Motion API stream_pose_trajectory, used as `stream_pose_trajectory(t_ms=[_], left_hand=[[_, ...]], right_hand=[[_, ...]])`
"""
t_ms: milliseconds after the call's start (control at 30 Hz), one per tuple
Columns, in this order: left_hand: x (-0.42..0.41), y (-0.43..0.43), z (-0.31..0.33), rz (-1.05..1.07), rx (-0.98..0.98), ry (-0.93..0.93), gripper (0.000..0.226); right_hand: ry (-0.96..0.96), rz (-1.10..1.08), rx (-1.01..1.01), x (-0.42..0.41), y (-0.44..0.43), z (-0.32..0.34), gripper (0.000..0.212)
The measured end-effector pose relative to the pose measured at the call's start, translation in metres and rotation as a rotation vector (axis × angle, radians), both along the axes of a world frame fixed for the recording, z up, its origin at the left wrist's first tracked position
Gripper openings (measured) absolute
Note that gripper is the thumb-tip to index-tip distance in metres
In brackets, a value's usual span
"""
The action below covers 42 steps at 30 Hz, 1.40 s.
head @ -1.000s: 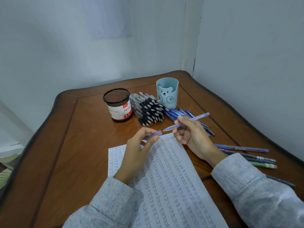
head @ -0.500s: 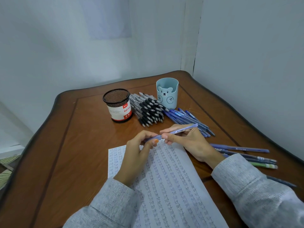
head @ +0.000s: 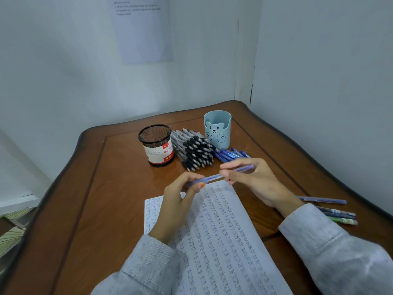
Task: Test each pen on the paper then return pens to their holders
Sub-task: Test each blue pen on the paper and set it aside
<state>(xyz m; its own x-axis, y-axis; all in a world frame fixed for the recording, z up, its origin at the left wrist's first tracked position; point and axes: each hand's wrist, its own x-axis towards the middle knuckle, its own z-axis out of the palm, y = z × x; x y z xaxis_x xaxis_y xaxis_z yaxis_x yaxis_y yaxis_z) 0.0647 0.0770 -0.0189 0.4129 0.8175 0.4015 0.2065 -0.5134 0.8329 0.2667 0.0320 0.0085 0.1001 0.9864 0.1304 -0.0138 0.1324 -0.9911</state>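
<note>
- Left hand [head: 180,201] and right hand [head: 253,179] pinch one blue pen [head: 214,177] at opposite ends.
- Pen hovers over the paper's [head: 223,241] far edge.

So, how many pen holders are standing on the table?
2. The black mesh holder stands on the far part of the table, left of the black pens. The light blue bear holder stands right of those pens. No other seems hidden.

Blue pen [head: 214,177] level above written paper [head: 223,241]
</note>
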Motion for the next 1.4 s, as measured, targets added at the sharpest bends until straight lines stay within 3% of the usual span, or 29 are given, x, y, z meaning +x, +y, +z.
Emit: stream_pose_trajectory(t_ms=[167, 267, 433, 600, 967, 1100, 1233, 1400], left_hand=[[0.004, -0.005, 0.007, 0.018, 0.057, 0.025, 0.016], [0.012, -0.01, 0.007, 0.039, 0.074, 0.227, 0.028], [0.013, -0.016, -0.001, -0.07, 0.093, 0.665, 0.047], [0.018, -0.018, -0.001, -0.11, 0.07, 0.716, 0.048], [0.032, -0.024, -0.004, -0.101, 0.074, 0.758, 0.051], [0.039, -0.029, -0.005, -0.088, 0.079, 0.753, 0.05], [0.043, -0.033, -0.006, -0.085, 0.074, 0.78, 0.05], [0.043, -0.037, -0.005, -0.093, 0.074, 0.795, 0.05]], right_hand=[[-0.745, 0.086, 0.003, 0.019, -0.011, 0.017, 0.016], [-0.946, -0.035, 0.093, 0.029, -0.015, 0.023, 0.016], [-0.774, -0.546, -0.044, 0.056, -0.003, 0.012, 0.019], [-0.732, -0.694, -0.172, 0.07, 0.02, -0.006, 0.02], [-0.729, -0.531, -0.277, 0.077, 0.016, -0.006, 0.019], [-0.69, -0.403, -0.307, 0.091, -0.01, 0.007, 0.006], [-0.926, -0.087, -0.397, 0.103, -0.044, 0.022, 0.004], [-1.041, -0.069, -0.385, 0.099, -0.065, 0.023, 0.014]])
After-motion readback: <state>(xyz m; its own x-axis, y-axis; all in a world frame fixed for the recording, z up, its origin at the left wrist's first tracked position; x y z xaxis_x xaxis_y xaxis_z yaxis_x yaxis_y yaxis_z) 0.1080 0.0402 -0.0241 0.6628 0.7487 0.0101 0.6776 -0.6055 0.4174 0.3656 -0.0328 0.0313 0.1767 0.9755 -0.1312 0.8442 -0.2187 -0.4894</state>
